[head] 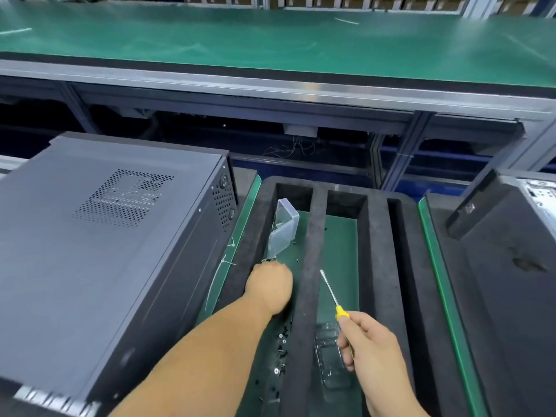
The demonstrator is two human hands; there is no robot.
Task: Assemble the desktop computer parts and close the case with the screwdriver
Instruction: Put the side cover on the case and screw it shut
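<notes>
Gripping screwdriver (334, 299) in right hand (373, 346); left hand (269, 285) curled, contents hidden.

There is one view only, from a camera on the person's head, looking forward and steeply down over the tabletop (249, 206). It sits close: both forearms rise from the bottom edge, and the foam tray (313, 236) fills the middle. The wide lens bends the far conveyor (270, 40) across the top. The computer case (99, 236) runs off the left edge.
</notes>
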